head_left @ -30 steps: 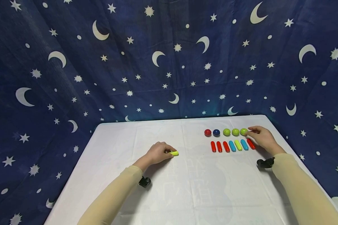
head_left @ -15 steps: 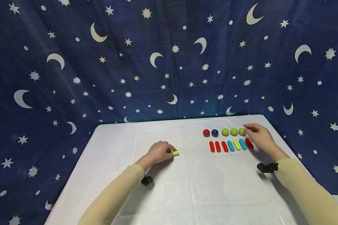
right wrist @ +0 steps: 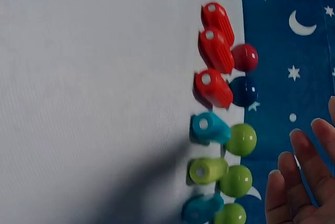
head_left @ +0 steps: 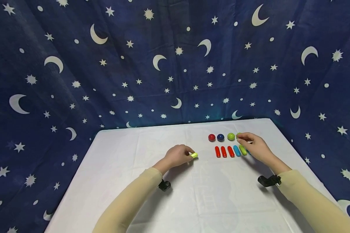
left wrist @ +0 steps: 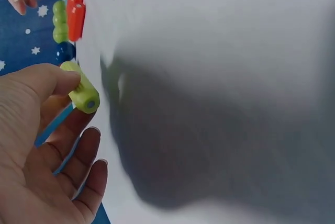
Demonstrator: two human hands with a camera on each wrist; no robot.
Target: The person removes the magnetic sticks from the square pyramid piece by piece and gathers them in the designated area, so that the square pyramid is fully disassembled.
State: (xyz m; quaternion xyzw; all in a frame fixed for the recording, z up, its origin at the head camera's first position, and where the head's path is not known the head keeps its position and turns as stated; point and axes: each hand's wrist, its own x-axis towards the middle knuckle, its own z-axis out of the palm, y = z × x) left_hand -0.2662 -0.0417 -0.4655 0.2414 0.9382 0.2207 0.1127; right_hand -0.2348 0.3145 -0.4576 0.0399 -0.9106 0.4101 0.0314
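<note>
My left hand [head_left: 176, 156] pinches a yellow-green plastic rod [left wrist: 84, 90] between thumb and forefinger, just above the white tablecloth; a small grey disc marks its end. Its other fingers are loosely bent. My right hand [head_left: 258, 149] hovers over the right part of two rows and holds nothing; in the right wrist view its fingers [right wrist: 309, 166] are apart and fairly straight. The front row has three red rods [right wrist: 214, 88], then blue rods [right wrist: 209, 126] either side of a yellow-green rod [right wrist: 208, 170]. Behind lie a red ball [head_left: 211, 138], a dark blue ball [head_left: 220, 138] and green balls [head_left: 231, 136].
A white cloth [head_left: 210, 194] covers the table. Behind and beside it hangs a dark blue curtain [head_left: 140, 64] with moons and stars. In the head view my right hand hides the right ends of both rows. A black camera mount [head_left: 269, 181] sits at my right wrist.
My right hand has moved left from the last green ball to above the rods. My left hand has carried the yellow-green rod right, towards the rows. The head view has shifted slightly.
</note>
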